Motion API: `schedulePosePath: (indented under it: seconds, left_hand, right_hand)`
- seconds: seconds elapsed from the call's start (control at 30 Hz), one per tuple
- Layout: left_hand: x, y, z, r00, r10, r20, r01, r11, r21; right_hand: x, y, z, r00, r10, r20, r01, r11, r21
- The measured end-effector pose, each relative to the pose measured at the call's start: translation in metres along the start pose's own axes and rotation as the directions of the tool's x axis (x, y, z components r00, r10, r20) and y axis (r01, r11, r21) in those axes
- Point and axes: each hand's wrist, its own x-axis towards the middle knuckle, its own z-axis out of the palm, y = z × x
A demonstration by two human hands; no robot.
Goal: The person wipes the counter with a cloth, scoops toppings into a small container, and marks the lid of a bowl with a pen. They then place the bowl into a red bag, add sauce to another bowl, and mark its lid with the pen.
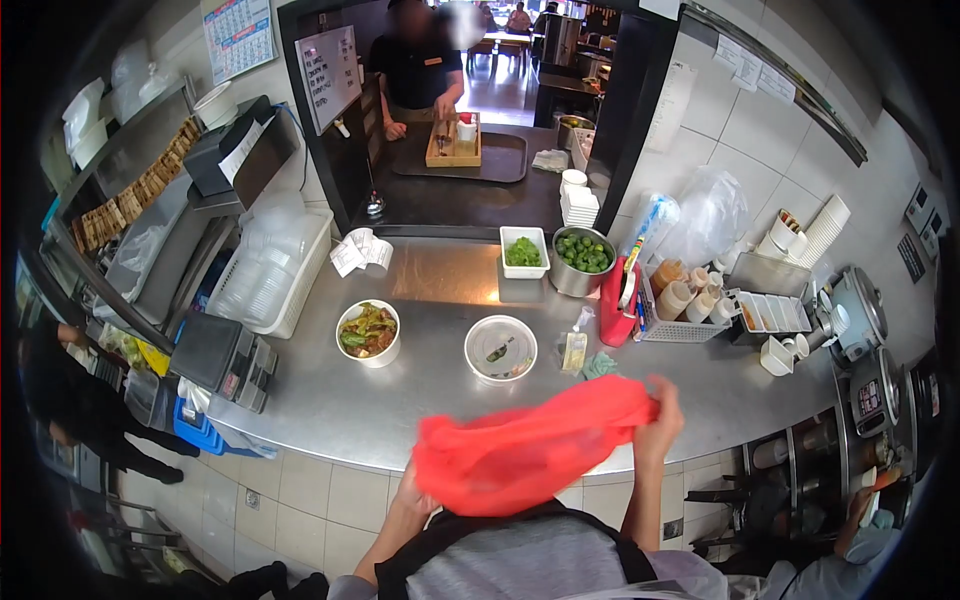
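A red plastic bag (530,445) is stretched between my two hands in front of my body, blurred by motion. My left hand (415,492) grips its lower left end, with the fingers partly hidden by the bag. At the upper right end, my right hand (660,425) is closed on the bag. Just beyond the bag, a white round tub (500,378) with a clear lid stands on the steel counter (440,390); something dark green shows through the lid. To its left is an open white bowl (385,354) of cooked food with green pieces.
Small bottle (574,352) and green cloth (600,365) lie right of the tub. Behind stand a white container (506,273) of chopped greens, a metal pot (572,284) and a red holder (618,312). Across the pass, a person handles a wooden tray (436,160).
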Motion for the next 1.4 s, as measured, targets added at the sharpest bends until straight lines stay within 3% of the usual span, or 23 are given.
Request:
schedulePosePath:
  seconds: [0.07,0.1,0.17,0.23,0.33,0.43,0.47,0.53,0.6,0.63,0.7,0.8,0.83,0.9,0.93,0.97,1.07,1.13,1.17,1.23,1.3,1.33,1.4]
  left_hand:
    - [-0.011,0.024,-0.035,0.94,-0.331,0.082,0.279,0.884,0.375]
    - [-0.011,0.035,-0.046,0.869,-0.488,0.082,0.369,0.75,0.549]
    - [-0.009,0.046,-0.03,0.799,-0.6,0.041,0.23,0.368,0.901]
    - [-0.012,0.067,-0.023,0.778,-0.626,-0.043,0.083,0.035,0.996]
    - [-0.037,0.081,-0.04,0.981,-0.189,0.04,0.118,0.747,0.655]
    - [-0.039,0.065,-0.046,0.986,0.071,0.149,-0.121,0.926,0.359]
    - [-0.04,0.06,-0.047,0.982,0.136,0.129,-0.165,0.952,0.258]
    - [-0.042,0.066,-0.041,0.999,-0.045,0.004,0.044,0.987,0.156]
    - [-0.033,0.081,-0.027,0.922,-0.252,-0.294,0.312,0.934,0.177]
    - [-0.027,0.081,-0.019,0.953,-0.2,-0.227,0.297,0.759,0.579]
    - [-0.019,0.081,-0.004,0.979,-0.197,-0.057,0.066,0.037,0.997]
    - [-0.011,0.082,-0.009,0.988,0.156,-0.023,-0.059,0.501,0.863]
    - [-0.006,0.085,-0.02,0.963,0.271,0.016,-0.2,0.668,0.717]
    - [0.007,0.091,-0.045,0.814,0.378,0.441,-0.497,0.063,0.865]
    - [0.008,0.089,-0.034,0.705,0.315,0.635,-0.578,-0.265,0.772]
    - [0.004,0.077,-0.022,0.734,0.246,0.633,-0.488,-0.456,0.744]
    - [-0.003,0.032,-0.01,0.948,0.165,0.273,-0.089,-0.684,0.724]
    - [-0.002,0.021,-0.015,0.961,0.172,0.218,-0.073,-0.602,0.796]
    - [-0.001,0.02,-0.017,0.966,0.173,0.194,-0.065,-0.562,0.825]
    - [-0.01,0.028,-0.015,0.975,0.13,0.18,-0.109,-0.425,0.899]
    - [-0.021,0.038,-0.018,0.99,0.086,0.113,-0.087,-0.267,0.96]
    - [-0.027,0.043,-0.023,0.997,0.063,0.053,-0.041,-0.184,0.982]
    - [-0.042,0.054,-0.026,0.998,0.019,-0.062,0.064,-0.081,0.995]
  right_hand:
    - [0.002,0.029,0.002,0.977,-0.01,0.212,0.029,0.996,-0.085]
    - [0.005,0.045,0.007,0.973,0.031,0.23,-0.093,0.96,0.265]
    - [0.008,0.029,0.001,0.827,0.225,0.516,-0.499,0.716,0.488]
    - [0.002,0.013,0.001,0.549,0.243,0.8,-0.821,0.333,0.464]
    - [0.001,0.036,-0.012,0.221,0.014,0.975,-0.836,0.518,0.182]
    - [0.004,0.057,-0.017,-0.407,0.004,0.913,-0.445,0.872,-0.202]
    - [0.0,0.065,-0.014,-0.315,0.059,0.947,-0.467,0.86,-0.208]
    - [-0.01,0.08,-0.009,-0.117,0.172,0.978,-0.514,0.832,-0.208]
    - [-0.006,0.074,-0.006,0.125,0.109,0.986,-0.865,0.499,0.055]
    - [-0.004,0.058,-0.003,0.2,0.125,0.972,-0.931,0.334,0.148]
    - [-0.005,0.04,0.004,0.231,0.179,0.956,-0.968,0.145,0.207]
    - [-0.005,0.011,0.001,0.22,0.199,0.955,-0.971,0.137,0.195]
    - [-0.005,0.022,0.0,0.249,0.128,0.96,-0.897,0.404,0.178]
    - [-0.007,0.056,-0.001,0.236,-0.023,0.972,-0.549,0.822,0.153]
    - [-0.005,0.055,0.0,0.231,0.038,0.972,-0.452,0.889,0.072]
    - [-0.002,0.054,0.001,0.233,0.1,0.967,-0.349,0.937,-0.013]
    - [0.014,0.05,0.002,0.173,0.168,0.97,-0.138,0.98,-0.145]
    - [0.033,0.045,0.008,0.11,0.174,0.979,-0.028,0.985,-0.172]
    - [0.048,0.038,0.016,-0.085,0.214,0.973,0.057,0.976,-0.209]
    - [0.056,0.086,0.047,0.102,-0.06,0.993,0.091,0.995,0.051]
    - [0.061,0.099,0.076,0.259,0.065,0.964,-0.322,0.947,0.022]
    - [0.057,0.086,0.099,0.207,0.323,0.924,-0.709,0.7,-0.086]
    - [0.036,0.081,0.129,0.164,0.371,0.914,-0.814,0.575,-0.088]
